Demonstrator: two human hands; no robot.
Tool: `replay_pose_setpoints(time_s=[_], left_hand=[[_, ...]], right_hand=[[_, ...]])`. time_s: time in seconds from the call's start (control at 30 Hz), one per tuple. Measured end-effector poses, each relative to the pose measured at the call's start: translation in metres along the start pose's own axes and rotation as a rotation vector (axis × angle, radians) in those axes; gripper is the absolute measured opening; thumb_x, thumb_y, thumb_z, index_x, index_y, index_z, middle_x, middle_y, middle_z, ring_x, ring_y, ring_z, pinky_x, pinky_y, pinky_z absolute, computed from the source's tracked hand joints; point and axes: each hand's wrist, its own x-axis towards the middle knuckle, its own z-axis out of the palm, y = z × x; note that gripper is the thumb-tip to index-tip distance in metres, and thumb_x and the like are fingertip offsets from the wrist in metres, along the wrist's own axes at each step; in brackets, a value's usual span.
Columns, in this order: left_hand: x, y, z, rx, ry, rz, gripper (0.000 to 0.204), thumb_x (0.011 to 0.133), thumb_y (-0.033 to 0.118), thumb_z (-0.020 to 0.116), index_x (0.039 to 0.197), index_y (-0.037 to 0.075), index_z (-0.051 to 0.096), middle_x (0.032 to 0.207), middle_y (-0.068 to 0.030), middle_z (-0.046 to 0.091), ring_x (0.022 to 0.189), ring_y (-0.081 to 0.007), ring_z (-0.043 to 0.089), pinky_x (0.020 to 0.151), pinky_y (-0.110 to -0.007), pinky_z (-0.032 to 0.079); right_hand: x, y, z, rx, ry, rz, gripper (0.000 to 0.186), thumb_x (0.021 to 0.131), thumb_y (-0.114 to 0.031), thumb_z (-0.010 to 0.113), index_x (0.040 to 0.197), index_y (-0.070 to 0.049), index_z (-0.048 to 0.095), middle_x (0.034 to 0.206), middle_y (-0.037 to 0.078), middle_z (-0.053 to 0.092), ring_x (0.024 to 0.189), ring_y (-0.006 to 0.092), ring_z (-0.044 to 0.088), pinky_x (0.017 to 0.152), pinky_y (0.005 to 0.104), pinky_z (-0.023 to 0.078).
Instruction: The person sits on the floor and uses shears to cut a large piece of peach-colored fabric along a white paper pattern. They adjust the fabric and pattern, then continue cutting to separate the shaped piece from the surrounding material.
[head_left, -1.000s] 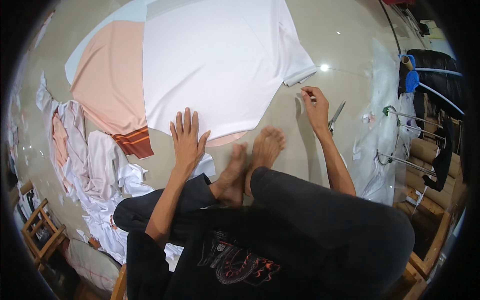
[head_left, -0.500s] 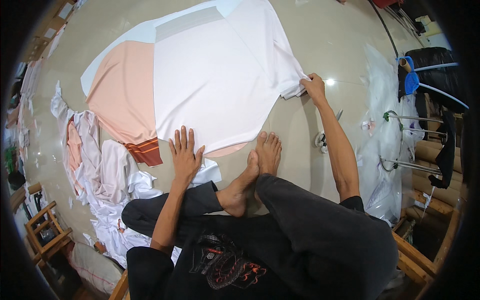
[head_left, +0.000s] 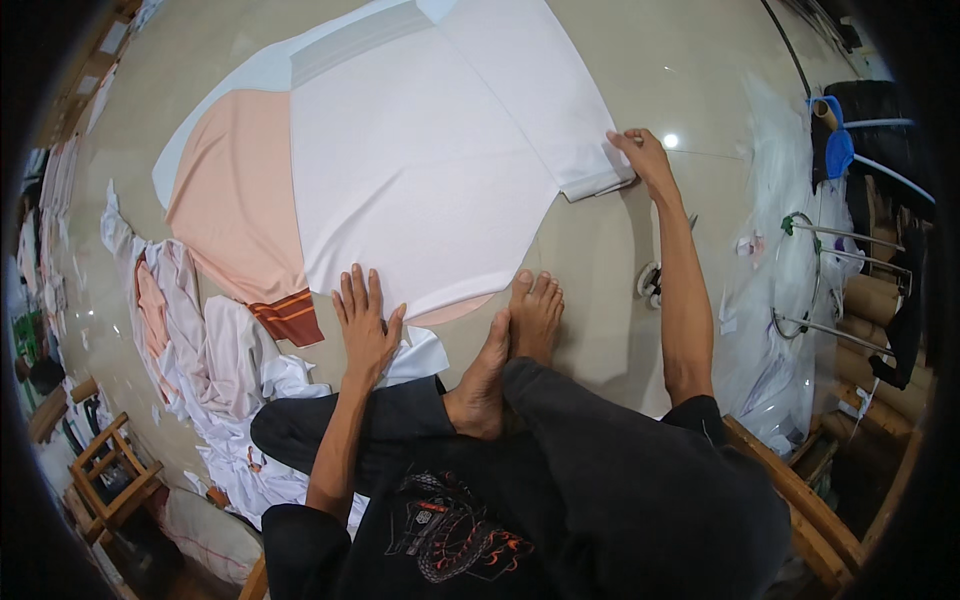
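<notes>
A long-sleeved shirt [head_left: 420, 170] lies spread on the floor before me, with a white body and a grey band at its far end. Its left sleeve [head_left: 240, 190] is peach and ends in a brown and orange striped cuff [head_left: 285, 318]. My left hand [head_left: 367, 330] rests palm down, fingers spread, at the white body's near edge. At the outer edge of the white right sleeve [head_left: 560, 90], my right hand [head_left: 645, 160] has its fingers bent together, seemingly pinching the fabric. A strip of peach cloth [head_left: 452, 310] shows under the near hem.
Scissors [head_left: 650, 285] lie on the floor beside my right forearm. Crumpled white and peach cloth [head_left: 215, 350] is heaped at the left. Clear plastic sheeting [head_left: 775, 330] and a metal-legged frame [head_left: 845, 235] are at the right. My bare feet [head_left: 535, 315] are near the hem.
The right sleeve, bunched earlier, now lies flatter and reaches farther right. My right hand has moved slightly right and up. My left hand remains flat at the near edge.
</notes>
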Motion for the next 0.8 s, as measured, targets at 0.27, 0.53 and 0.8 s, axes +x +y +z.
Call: replay_pose_setpoints(time_s=[0.27, 0.53, 0.8], left_hand=[[0.011, 0.004, 0.008, 0.078, -0.023, -0.024, 0.082, 0.105, 0.046, 0.057, 0.169, 0.006, 0.024, 0.177, -0.0208, 0.015, 0.164, -0.042, 0.007, 0.13, -0.061, 0.004], [0.006, -0.002, 0.002, 0.06, -0.007, -0.029, 0.08, 0.106, 0.045, 0.055, 0.17, 0.008, 0.024, 0.177, -0.0195, 0.015, 0.164, -0.0405, 0.008, 0.13, -0.061, 0.004], [0.001, -0.015, 0.01, 0.099, 0.046, -0.085, 0.078, 0.108, 0.044, 0.054, 0.169, 0.006, 0.024, 0.177, -0.0199, 0.016, 0.164, -0.0407, 0.008, 0.13, -0.061, 0.004]], right_hand=[[0.049, -0.017, 0.014, -0.189, -0.037, 0.02, 0.054, 0.077, -0.043, 0.088, 0.105, 0.0, 0.073, 0.099, 0.014, 0.076, 0.094, 0.0262, 0.072, 0.084, 0.0388, 0.055], [0.017, -0.035, -0.008, 0.006, -0.141, 0.124, 0.05, 0.089, -0.046, 0.079, 0.104, 0.0, 0.07, 0.092, 0.008, 0.07, 0.082, 0.0226, 0.066, 0.076, 0.0381, 0.053], [-0.031, 0.024, -0.041, 0.171, -0.303, 0.226, 0.032, 0.096, -0.035, 0.074, 0.1, -0.004, 0.075, 0.085, 0.002, 0.068, 0.077, 0.0131, 0.06, 0.076, 0.0307, 0.048]])
